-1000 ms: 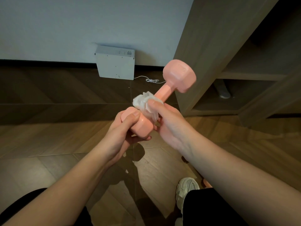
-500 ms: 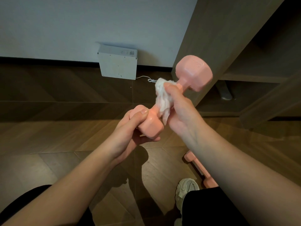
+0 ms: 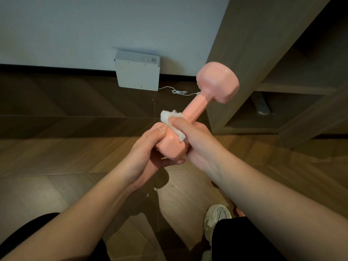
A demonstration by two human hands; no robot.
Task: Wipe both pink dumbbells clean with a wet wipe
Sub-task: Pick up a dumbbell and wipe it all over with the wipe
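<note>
Wood-plank floor (image 3: 56,185), pale wall (image 3: 94,25) with a dark skirting strip at the back. White box (image 3: 138,72) leans at the wall base, and a thin white cable (image 3: 178,91) lies on the floor to its right. Wooden shelf unit (image 3: 244,44) stands at the right, with a grey object (image 3: 262,105) in its lower compartment, too dim to identify.

Pink dumbbell (image 3: 195,108) is held in the air above the floor, tilted. Its far head is up and to the right, in front of the shelf unit's edge, and its near head is low at centre.

Left hand (image 3: 148,155) grips the near head from the left, fingers (image 3: 160,129) clenched round it with the thumb lying over the top.

Right hand (image 3: 195,142) comes in from the right and wraps the handle just above the near head. Its fingers (image 3: 180,122) grasp a crumpled white wet wipe (image 3: 170,117) and press it against the handle where the handle meets the near head. Part of the wipe sticks out to the left of the thumb and another corner hangs below it.

Both forearms are bare. Black trousers (image 3: 244,242) show at the bottom, and a pale sneaker (image 3: 216,217) is on the floor under the right forearm. Small pink sliver (image 3: 240,211) shows just beside the sneaker, mostly hidden by the arm, so I cannot tell what it is.
</note>
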